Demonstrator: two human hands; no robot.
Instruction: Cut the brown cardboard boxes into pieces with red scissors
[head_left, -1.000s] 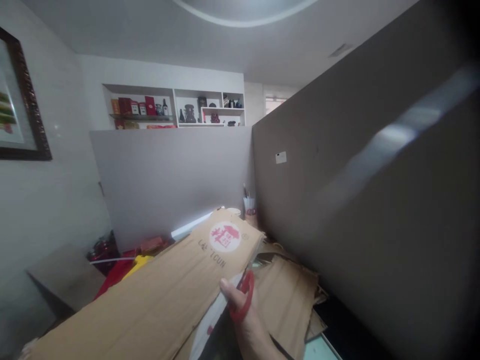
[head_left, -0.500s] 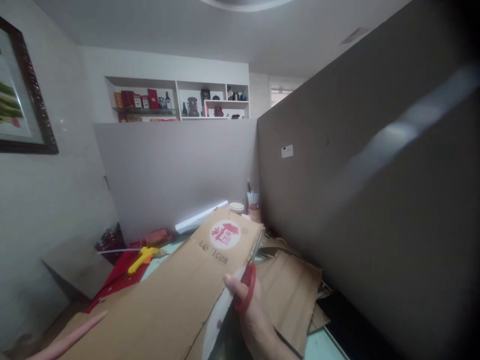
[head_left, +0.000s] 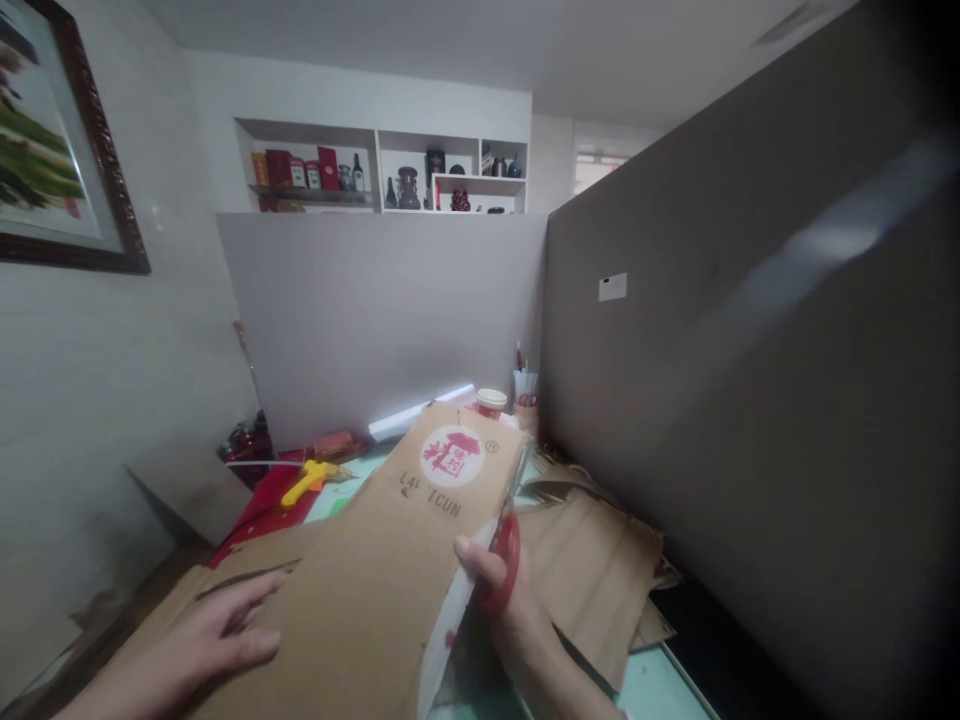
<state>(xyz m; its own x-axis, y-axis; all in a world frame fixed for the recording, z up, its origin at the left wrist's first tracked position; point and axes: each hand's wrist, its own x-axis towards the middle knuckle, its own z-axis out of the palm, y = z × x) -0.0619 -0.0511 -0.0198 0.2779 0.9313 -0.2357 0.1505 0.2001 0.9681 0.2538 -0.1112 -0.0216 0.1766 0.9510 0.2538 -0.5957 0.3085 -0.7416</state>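
A long brown cardboard piece (head_left: 360, 570) with a pink-and-white round logo tilts up in front of me, a white strip along its right side. My right hand (head_left: 502, 590) is closed around red-handled scissors (head_left: 510, 560), its thumb against the cardboard's right edge. The blades lie along that edge and are hard to make out. My left hand (head_left: 217, 635) is at the cardboard's left side, thumb and fingers spread, not wrapped around anything I can see.
A yellow glue gun (head_left: 311, 482) lies on red cloth (head_left: 259, 505) at left. Cardboard scraps (head_left: 592, 560) are piled at right. A paper cup (head_left: 491, 403) and a pen holder (head_left: 526, 405) stand at the back, near a grey partition (head_left: 397, 310).
My left hand has come further into view over the cardboard's left side. My right hand still holds the scissors at the right edge. The view has tilted down and shifted left.
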